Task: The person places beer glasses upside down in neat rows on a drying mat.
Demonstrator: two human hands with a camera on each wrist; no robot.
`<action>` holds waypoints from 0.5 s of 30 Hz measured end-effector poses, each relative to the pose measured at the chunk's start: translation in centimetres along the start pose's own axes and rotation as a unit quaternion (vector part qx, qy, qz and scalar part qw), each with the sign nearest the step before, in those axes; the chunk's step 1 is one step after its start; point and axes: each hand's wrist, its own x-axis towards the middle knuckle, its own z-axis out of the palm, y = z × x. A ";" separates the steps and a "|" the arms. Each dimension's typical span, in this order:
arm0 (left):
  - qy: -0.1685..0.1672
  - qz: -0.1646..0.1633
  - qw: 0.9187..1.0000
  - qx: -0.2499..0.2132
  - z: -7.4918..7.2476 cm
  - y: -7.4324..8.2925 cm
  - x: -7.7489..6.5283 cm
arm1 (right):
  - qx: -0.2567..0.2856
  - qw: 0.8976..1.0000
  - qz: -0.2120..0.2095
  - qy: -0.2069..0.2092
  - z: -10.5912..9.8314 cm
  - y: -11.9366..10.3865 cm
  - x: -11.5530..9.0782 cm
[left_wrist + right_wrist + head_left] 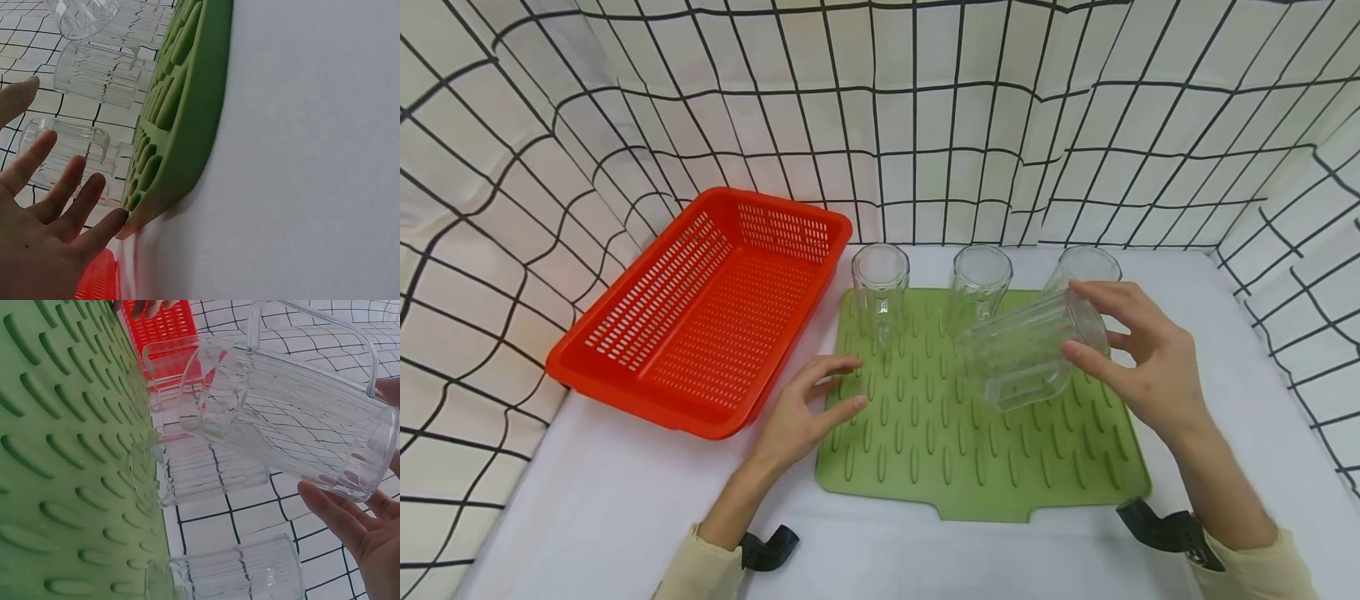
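My right hand (1150, 358) grips a clear mug (1022, 350) by its right end, thumb on the near side and fingers on the far side. The mug lies tilted in the air over the green ridged mat (940, 492), its other end lower and toward the left; its handle (312, 322) shows in the right wrist view. At the mat's left edge my left hand (805, 412) is held with fingers spread and nothing in it. Three more clear mugs stand along the mat's far side: left (880, 292), middle (981, 287) and right (1086, 265), the last partly hidden behind the held mug.
A red slotted basket (805, 321) sits on the white table (880, 558), left of the mat. Behind and at both sides rise white cloth walls with a black grid (925, 125). Black straps with a bent piece (771, 550) are on both wrists.
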 end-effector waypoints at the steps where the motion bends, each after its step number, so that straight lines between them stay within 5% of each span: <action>1: -0.004 -0.004 1.000 0.002 0.0 -0.1 0.0 | -0.009 1.000 0.003 -0.002 -0.1 0.0 -0.1; 15: -0.007 -0.009 0.998 0.055 -0.2 -0.2 0.0 | -0.080 0.996 0.036 -0.035 -1.4 0.2 -0.6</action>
